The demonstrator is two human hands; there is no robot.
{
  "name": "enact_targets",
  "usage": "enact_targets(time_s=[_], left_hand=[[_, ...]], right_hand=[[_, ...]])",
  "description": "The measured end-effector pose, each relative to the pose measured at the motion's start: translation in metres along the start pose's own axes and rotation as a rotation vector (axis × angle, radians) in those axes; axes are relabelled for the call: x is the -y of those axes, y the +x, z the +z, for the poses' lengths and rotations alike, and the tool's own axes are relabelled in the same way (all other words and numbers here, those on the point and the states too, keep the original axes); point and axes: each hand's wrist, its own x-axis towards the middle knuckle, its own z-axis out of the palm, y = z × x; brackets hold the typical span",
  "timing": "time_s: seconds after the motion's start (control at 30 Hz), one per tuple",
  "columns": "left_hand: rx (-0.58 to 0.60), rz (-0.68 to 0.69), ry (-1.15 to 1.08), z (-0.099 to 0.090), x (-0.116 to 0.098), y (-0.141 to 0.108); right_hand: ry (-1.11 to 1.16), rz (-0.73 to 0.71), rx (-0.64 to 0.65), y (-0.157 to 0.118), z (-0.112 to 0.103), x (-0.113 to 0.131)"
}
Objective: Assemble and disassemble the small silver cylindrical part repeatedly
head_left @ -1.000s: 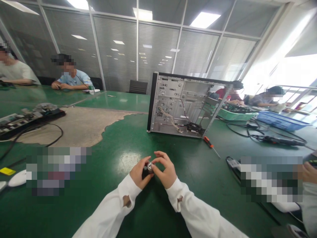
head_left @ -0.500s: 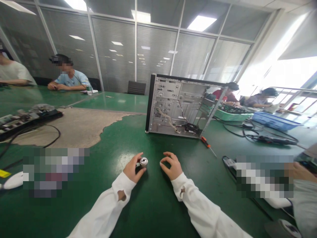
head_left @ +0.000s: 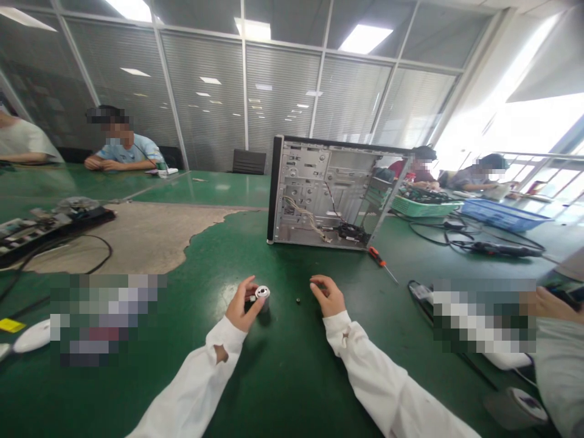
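Note:
My left hand (head_left: 239,309) is closed around a small cylindrical motor (head_left: 262,298) with a silver top, its thumb against the near side. A small pale piece shows between the fingers and the motor. On the green table, to the right of the motor, lies a tiny dark round part (head_left: 298,300), too small to name. My right hand (head_left: 329,296) is just right of that part, fingers loosely bent and nothing seen in them.
An open computer case (head_left: 326,191) stands ahead, with an orange-handled screwdriver (head_left: 378,258) at its right corner. Green (head_left: 424,208) and blue (head_left: 506,216) baskets, cables and a power strip (head_left: 506,359) lie to the right. A co-worker's arm (head_left: 559,359) reaches in at the right edge.
My right hand has let go of the tiny part, which now lies on the table, and has moved right. My left hand's thumb has come against the motor.

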Motion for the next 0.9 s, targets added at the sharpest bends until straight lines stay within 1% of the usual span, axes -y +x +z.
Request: enact_targets(time_s=[0.07,0.13,0.2,0.23,0.37,0.57,0.67,0.73,0.8,0.9], left_hand=[[-0.084,-0.114,-0.204,-0.001,0.004,0.004],[-0.172,-0.257,-0.375,-0.005,0.009,0.009],[-0.236,-0.378,-0.492,-0.010,0.013,0.014],[-0.253,-0.416,-0.538,-0.012,0.014,0.016],[-0.270,-0.494,-0.648,-0.019,0.012,0.019],[-0.255,-0.536,-0.674,-0.022,0.004,0.018],[-0.256,-0.541,-0.686,-0.023,0.004,0.018],[-0.260,-0.538,-0.696,-0.023,0.004,0.018],[-0.261,-0.535,-0.705,-0.023,0.004,0.018],[-0.259,-0.538,-0.707,-0.023,0.005,0.019]], right_hand=[[0.048,0.059,-0.060,0.005,-0.003,-0.007],[0.072,0.093,-0.094,0.009,-0.005,-0.014],[0.104,0.122,-0.129,0.010,-0.006,-0.018],[0.118,0.133,-0.140,0.010,-0.005,-0.020],[0.142,0.151,-0.157,0.008,-0.001,-0.021],[0.100,0.127,-0.117,0.009,-0.002,-0.020],[0.057,0.075,-0.071,0.006,-0.004,-0.011],[0.035,0.024,-0.044,0.000,-0.001,0.001],[-0.006,-0.084,0.020,-0.010,0.006,0.018],[-0.102,-0.276,0.177,-0.028,0.023,0.044]])
